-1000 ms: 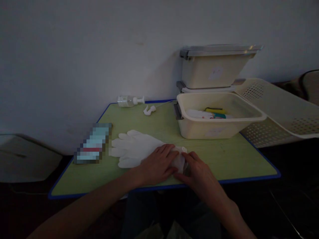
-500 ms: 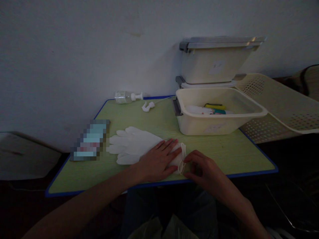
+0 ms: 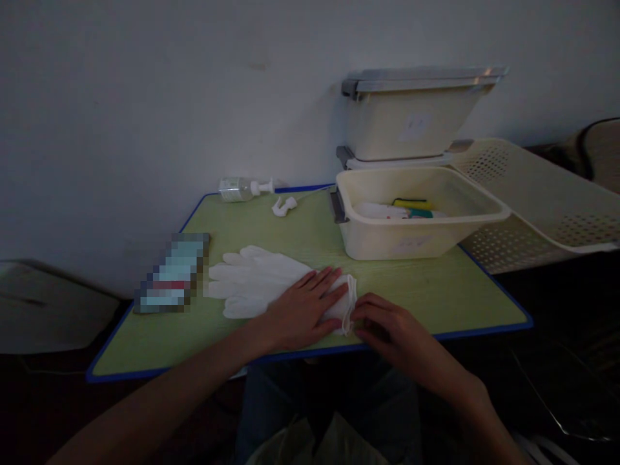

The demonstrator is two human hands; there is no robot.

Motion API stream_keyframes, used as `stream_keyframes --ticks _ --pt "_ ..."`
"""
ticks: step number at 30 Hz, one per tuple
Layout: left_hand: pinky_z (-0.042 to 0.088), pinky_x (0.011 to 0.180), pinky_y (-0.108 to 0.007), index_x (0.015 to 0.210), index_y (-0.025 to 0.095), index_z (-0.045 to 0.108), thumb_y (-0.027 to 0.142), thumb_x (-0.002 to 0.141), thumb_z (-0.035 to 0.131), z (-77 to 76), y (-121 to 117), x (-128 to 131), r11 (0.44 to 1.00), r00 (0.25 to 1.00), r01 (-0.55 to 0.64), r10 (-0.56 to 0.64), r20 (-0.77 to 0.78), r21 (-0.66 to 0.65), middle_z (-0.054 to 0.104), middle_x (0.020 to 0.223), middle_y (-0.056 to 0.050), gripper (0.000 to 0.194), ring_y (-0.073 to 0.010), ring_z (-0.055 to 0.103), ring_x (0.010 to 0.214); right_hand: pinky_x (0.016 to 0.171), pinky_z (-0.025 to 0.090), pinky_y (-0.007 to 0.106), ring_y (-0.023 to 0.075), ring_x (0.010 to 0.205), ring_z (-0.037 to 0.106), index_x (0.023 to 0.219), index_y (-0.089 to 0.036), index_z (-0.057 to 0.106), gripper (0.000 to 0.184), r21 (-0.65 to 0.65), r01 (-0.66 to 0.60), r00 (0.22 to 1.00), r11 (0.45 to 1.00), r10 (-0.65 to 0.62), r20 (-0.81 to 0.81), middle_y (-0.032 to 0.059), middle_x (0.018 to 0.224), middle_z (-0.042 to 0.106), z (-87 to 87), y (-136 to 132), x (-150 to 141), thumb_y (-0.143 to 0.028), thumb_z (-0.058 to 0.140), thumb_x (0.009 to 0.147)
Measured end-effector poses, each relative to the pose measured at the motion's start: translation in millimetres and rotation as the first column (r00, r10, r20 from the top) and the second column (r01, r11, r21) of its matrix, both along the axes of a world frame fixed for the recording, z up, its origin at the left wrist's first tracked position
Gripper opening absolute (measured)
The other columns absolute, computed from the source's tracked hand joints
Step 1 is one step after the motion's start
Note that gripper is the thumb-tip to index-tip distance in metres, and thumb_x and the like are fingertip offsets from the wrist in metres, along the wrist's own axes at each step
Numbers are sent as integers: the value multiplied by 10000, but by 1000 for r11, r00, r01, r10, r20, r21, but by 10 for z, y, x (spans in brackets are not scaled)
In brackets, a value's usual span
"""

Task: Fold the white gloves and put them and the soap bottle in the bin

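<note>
A pair of white rubber gloves (image 3: 259, 279) lies flat on the green table (image 3: 426, 294), fingers pointing left, cuffs to the right. My left hand (image 3: 303, 309) rests flat on the wrist part of the gloves, fingers stretched out. My right hand (image 3: 390, 329) is just right of the cuff (image 3: 349, 298), fingers curled and pinching at its rolled edge near the table's front edge.
A cream tub (image 3: 411, 242) holding small items stands at the back right, a lidded tub (image 3: 416, 116) behind it, a perforated basket (image 3: 537, 200) to the right. A pump bottle (image 3: 239, 188) and white hook (image 3: 283, 205) lie at the back. A blurred-out flat item (image 3: 172, 274) sits left.
My right hand has shifted from lying on the cuff to its right edge, pinching it. My left hand's fingers have stretched flatter over the gloves. The view moved slightly.
</note>
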State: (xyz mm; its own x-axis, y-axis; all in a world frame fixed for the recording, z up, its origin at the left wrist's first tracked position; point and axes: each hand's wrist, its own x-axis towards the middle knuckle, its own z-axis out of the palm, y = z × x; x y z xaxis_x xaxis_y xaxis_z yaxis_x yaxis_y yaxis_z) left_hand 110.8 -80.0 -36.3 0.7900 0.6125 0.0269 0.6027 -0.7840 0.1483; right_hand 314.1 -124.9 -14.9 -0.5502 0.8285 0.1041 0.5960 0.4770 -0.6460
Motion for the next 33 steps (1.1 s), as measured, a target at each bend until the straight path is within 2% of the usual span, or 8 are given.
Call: stream_keyframes --ticks 4,9,15,20,27,33 --pt "160 1100 -388 1382 177 243 440 894 356 6 -3 5 1000 1000 -8 8 -2 -4 143 1492 -113 566 -230 110 1371 820 436 303 167 902 542 887 -193 623 222 10 -32 998 999 31 51 59 956 552 44 -1 -2 -60 463 810" --pt "174 1094 -402 1377 176 258 503 874 368 25 -10 12 1000 1000 -11 11 8 -19 156 1488 -121 610 -239 130 1368 828 442 288 155 917 545 869 -206 635 275 21 -68 998 997 68 -16 53 958 558 38 1 9 -22 444 797" --pt "169 1091 -403 1384 183 234 532 873 343 15 -9 53 999 999 -50 50 2 -7 160 1488 -115 628 -232 121 1371 811 453 277 143 884 562 838 -200 632 278 39 -43 996 998 46 -74 47 939 582 8 18 -6 -14 433 784" --pt "169 1084 -412 1391 175 221 538 874 335 -1 54 128 995 995 -98 98 -16 -5 135 1490 -134 642 -249 106 1371 791 460 285 151 862 571 776 -188 628 260 96 -25 999 995 30 -42 60 910 589 25 94 1 -26 424 775" --pt "187 1082 -410 1391 173 221 519 884 329 38 13 82 998 998 -64 63 -5 -12 134 1487 -146 623 -251 118 1369 717 466 297 164 770 577 786 -171 580 162 106 163 986 981 -158 -56 59 814 602 -4 167 35 -80 446 780" --pt "176 1087 -396 1393 182 209 511 885 330 42 -49 54 999 999 -49 50 -23 16 127 1490 -133 618 -239 105 1372 691 465 308 174 736 575 891 -141 590 150 130 346 938 929 -344 -40 78 829 587 -86 295 -20 -125 485 786"
